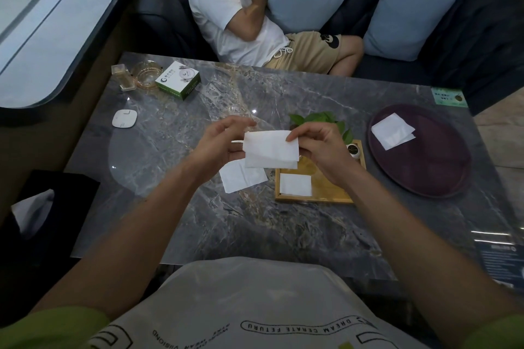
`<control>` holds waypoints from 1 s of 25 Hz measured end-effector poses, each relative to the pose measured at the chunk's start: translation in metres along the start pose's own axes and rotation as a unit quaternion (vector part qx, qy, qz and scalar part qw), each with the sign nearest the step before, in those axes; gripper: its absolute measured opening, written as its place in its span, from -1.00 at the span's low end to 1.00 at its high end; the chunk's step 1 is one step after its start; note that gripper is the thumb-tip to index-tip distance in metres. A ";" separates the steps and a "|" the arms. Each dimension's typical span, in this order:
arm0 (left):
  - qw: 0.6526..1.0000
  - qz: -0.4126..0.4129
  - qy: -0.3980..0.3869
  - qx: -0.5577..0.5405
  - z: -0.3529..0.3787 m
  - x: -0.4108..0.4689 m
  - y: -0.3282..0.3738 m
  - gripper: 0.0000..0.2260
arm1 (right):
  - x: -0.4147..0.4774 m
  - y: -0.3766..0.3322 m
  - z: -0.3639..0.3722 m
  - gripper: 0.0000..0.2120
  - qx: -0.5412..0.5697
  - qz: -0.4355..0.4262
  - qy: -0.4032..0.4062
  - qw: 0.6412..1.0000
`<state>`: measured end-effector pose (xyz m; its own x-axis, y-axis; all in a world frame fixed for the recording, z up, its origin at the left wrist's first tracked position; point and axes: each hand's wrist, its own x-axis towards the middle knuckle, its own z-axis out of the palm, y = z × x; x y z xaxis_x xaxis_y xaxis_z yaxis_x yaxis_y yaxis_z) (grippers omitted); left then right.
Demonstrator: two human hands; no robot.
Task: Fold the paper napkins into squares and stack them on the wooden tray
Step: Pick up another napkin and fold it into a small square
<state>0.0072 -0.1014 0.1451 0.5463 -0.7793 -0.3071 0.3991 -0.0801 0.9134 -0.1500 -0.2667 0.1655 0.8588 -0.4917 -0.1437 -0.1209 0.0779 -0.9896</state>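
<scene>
Both hands hold one white paper napkin point(270, 149) above the grey marble table point(170, 178). My left hand point(219, 144) pinches its left edge and my right hand point(317, 144) pinches its top right corner. The napkin is partly folded, with a lower layer hanging loose. The wooden tray point(317, 198) lies under my right hand, and a folded napkin point(295, 185) rests in its near left corner. Another white napkin point(241, 177) lies flat on the table just left of the tray.
A dark purple round tray point(425, 167) at the right holds a napkin point(392, 130). A small potted plant point(340, 125) stands on the wooden tray's far side. A green-white box point(178, 79), glass ashtray point(144, 75) and white coaster point(124, 118) sit far left. A person lies on the sofa behind.
</scene>
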 end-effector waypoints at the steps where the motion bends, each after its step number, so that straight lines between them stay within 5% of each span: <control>1: 1.000 0.002 0.000 0.019 0.001 0.000 -0.001 -0.89 | 0.000 0.000 0.001 -0.69 -0.005 -0.006 -0.005 1.000; 10: 0.996 0.027 -0.024 0.084 0.007 0.002 -0.002 -0.91 | 0.000 -0.006 0.001 -0.80 -0.007 0.045 0.007 0.999; 15: 0.989 0.057 -0.035 0.130 0.011 0.003 0.002 -0.90 | 0.003 -0.002 0.007 -0.90 -0.196 -0.049 0.014 0.979; 25: 0.985 0.080 -0.039 0.151 0.015 0.001 0.003 -0.95 | 0.005 0.000 0.010 -0.94 -0.230 -0.084 0.016 0.969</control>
<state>-0.0019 -0.1122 0.1515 0.5212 -0.8415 -0.1421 0.0696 -0.1241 0.9898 -0.1406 -0.2610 0.1644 0.8703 -0.4917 0.0279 -0.1961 -0.3979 -0.8962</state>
